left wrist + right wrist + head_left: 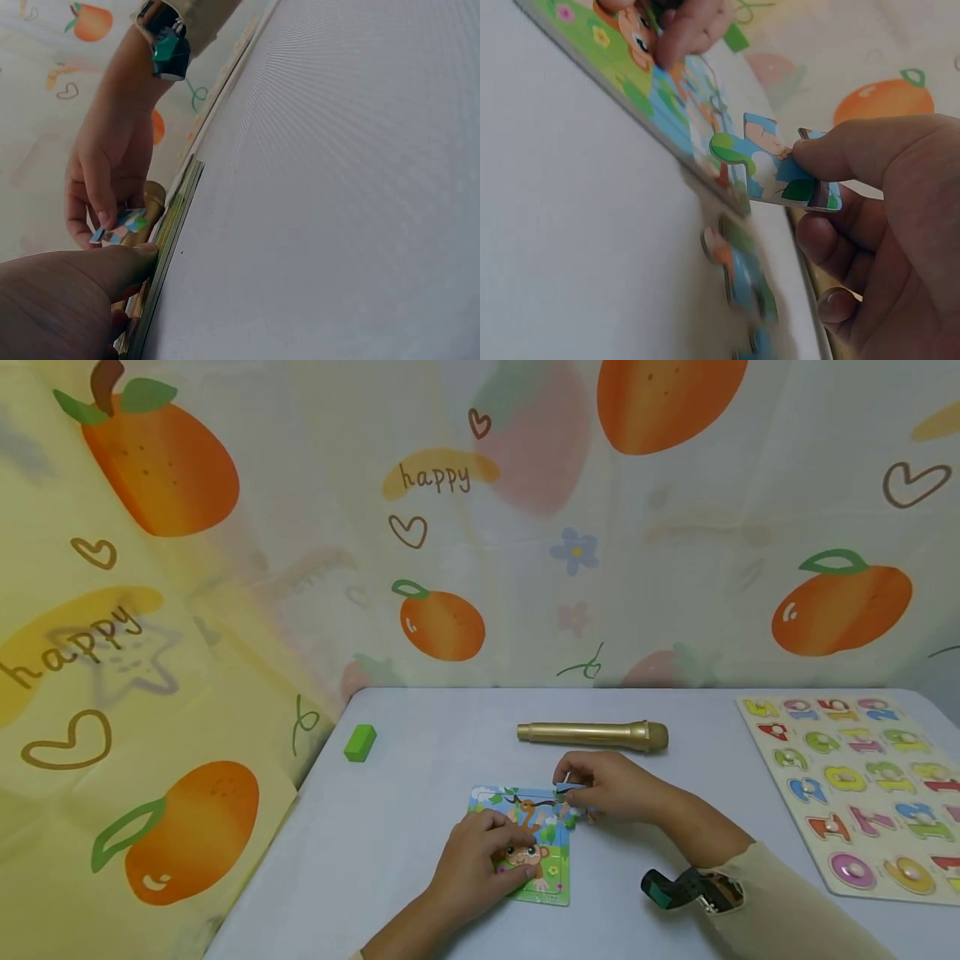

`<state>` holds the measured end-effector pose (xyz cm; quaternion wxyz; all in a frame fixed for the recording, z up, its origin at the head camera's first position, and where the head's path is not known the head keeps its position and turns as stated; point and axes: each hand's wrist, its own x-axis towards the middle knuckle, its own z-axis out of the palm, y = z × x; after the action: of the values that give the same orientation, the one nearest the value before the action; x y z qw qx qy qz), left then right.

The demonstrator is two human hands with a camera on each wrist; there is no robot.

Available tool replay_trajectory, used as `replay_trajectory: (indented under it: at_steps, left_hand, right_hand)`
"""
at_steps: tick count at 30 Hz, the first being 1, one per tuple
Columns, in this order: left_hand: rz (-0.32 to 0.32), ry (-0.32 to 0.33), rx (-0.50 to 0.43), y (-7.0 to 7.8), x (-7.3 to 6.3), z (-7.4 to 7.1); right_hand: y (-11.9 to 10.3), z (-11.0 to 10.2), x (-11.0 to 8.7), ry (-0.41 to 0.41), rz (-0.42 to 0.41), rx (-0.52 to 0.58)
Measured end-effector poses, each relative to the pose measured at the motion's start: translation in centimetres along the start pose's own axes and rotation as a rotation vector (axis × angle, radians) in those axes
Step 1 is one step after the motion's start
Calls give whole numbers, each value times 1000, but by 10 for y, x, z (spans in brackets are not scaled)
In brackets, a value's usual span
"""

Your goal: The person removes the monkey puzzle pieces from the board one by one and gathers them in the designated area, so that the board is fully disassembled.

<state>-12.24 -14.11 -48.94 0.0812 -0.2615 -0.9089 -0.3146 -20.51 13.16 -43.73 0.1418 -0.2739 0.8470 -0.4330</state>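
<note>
A jigsaw puzzle board (553, 887) with a cartoon monkey and green and blue scenery lies on the table. My left hand (480, 864) rests on its left part, fingers spread over the picture, the thumb (124, 268) along the board in the left wrist view. Just above the board's far right corner, my right hand (611, 787) pinches a jigsaw piece (776, 166) between thumb and fingers. That piece is blue, green and white, tilted in the right wrist view. Beneath it, a loose jigsaw piece (742, 270) lies beside the board, with part of another (757, 343) at the frame's bottom.
Behind my right hand lies a gold microphone (588, 735). A green block (360, 743) sits at the far left of the white table (315, 860). A number board (817, 793) with colourful pieces takes up the right side. Fruit-printed cloth (510, 552) hangs behind.
</note>
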Motion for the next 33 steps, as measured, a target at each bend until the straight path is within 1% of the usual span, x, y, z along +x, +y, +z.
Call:
replay_trajectory:
  at_steps: [4,7,12,16,19,22,26,30,33]
  left_hand:
    - [-1,2,-1,0,0,0]
    - [-3,-2,-5,0,0,0]
    - [1,0,0,0,0,-1]
    - [2,7,-6,1,0,-1]
    - [3,18,-12,2,0,0]
    - [8,28,-10,2,0,0]
    - [9,26,-6,2,0,1]
    - [3,21,-9,1,-1,1]
    - [5,20,-14,1,-1,1]
  right_hand:
    - [8,-8,-7,35,-5,-53]
    - [13,-14,-13,45,-5,-74]
    - [19,-24,-23,42,13,-51]
    - [23,-31,-32,36,51,7]
    - [27,-35,-39,38,73,16]
    - [30,-40,-46,53,88,-36]
    - [35,-46,-54,70,101,-114]
    - [41,-54,-64,77,110,-134]
    - [47,-58,-72,80,135,-129]
